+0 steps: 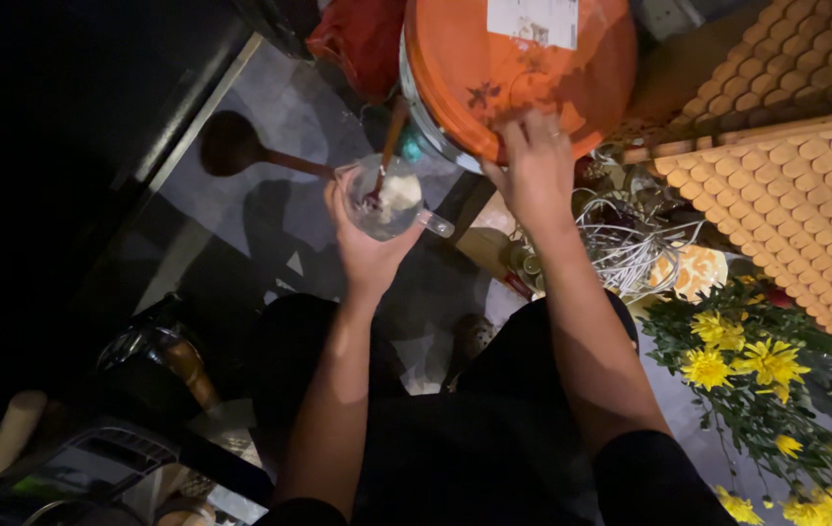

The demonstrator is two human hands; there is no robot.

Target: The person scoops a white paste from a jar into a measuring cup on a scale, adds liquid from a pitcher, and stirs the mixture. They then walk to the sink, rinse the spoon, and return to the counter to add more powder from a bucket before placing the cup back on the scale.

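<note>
My left hand (362,244) holds a clear glass measuring cup (391,200) with white stuff and a brown-handled utensil (391,146) standing in it. The cup's handle points right. My right hand (533,170) rests flat against the lower edge of a big round orange lid (494,68) on a metal-rimmed container, fingers spread upward. A white label sits on the lid's top. The two hands are about a hand's width apart.
A wooden ladle (240,146) lies on the dark glass surface at left. A tangle of white cord (630,244) lies right of my forearm. Yellow flowers (757,380) stand at lower right, beside a honeycomb-patterned mat (786,166). A red cloth (362,39) hangs at top.
</note>
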